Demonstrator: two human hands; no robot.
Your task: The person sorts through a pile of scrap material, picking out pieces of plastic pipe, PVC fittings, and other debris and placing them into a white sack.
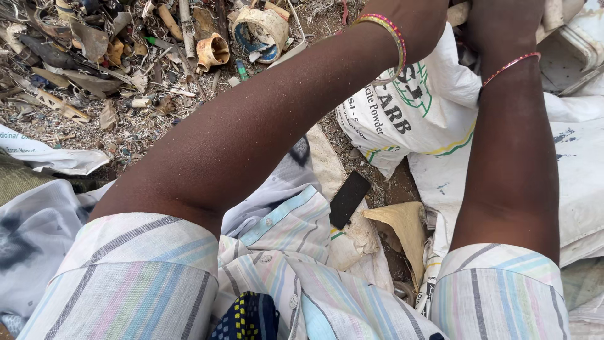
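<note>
On the far left we see a heap of rubbish (94,69) on the ground: dry bits, scraps, broken sticks and old plastic. In it lies a small tan pipe piece (212,51), and just to its right a round, dirty tape roll (261,28) with blue inside.

Our left arm crosses the view from the striped sleeve (126,277) at the bottom up to the top. It wears a pink and yellow bangle (389,31) at the wrist. Our left hand (418,22) is at the very top edge, and most of it is cut off, so we cannot tell if its grip is wide, narrow or holding something.

Below the arm, a flat black phone (349,199) lies on some pale cloth, near a folded brown scrap (402,223).

Between our two arms sits a white sack (434,104) with dark letters and a green mark on it. Both hands are up at its top end. A light wooden stick (459,12) shows there, between the hands.

Our right hand (503,25) is also at the top edge, with a thin pink bangle (511,64) on the wrist. The fingers are out of view, so we cannot tell its grip either. More white sheets (579,164) lie on the far right.
</note>
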